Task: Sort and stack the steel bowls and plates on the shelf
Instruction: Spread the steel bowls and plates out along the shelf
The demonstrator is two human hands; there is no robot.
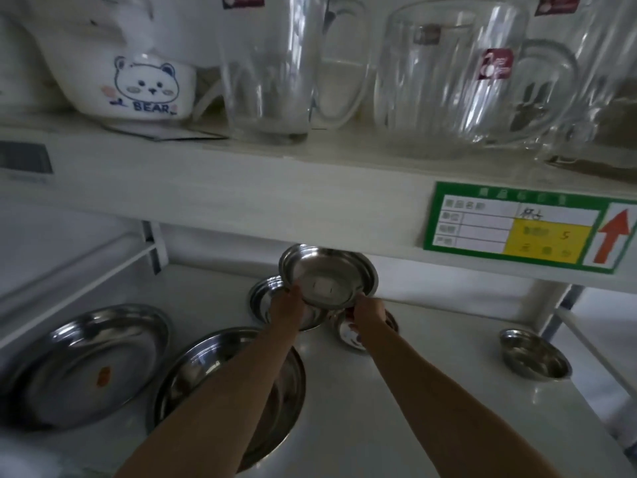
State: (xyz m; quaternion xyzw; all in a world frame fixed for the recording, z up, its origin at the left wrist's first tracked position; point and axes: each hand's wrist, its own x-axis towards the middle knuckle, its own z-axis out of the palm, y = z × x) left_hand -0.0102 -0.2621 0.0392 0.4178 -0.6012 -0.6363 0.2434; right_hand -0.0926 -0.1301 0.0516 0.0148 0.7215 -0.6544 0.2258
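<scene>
Steel catches the dim light where both hands hold a shallow bowl [325, 279] tilted up near the back of the lower shelf [396, 391], its hollow facing the person. The left hand [286, 305] grips the rim on one side and the right hand [369, 310] grips the other, fingers curled round the edge. Just behind and below it sit more small bowls [262, 294], partly hidden. Two large steel plates [86, 363] lie at the left of the shelf, one under the left forearm, and a lone small bowl [534, 353] stands well apart at the right. Above, glass mugs [458, 84] and a white bear bowl [144, 88] stand on the upper shelf.
</scene>
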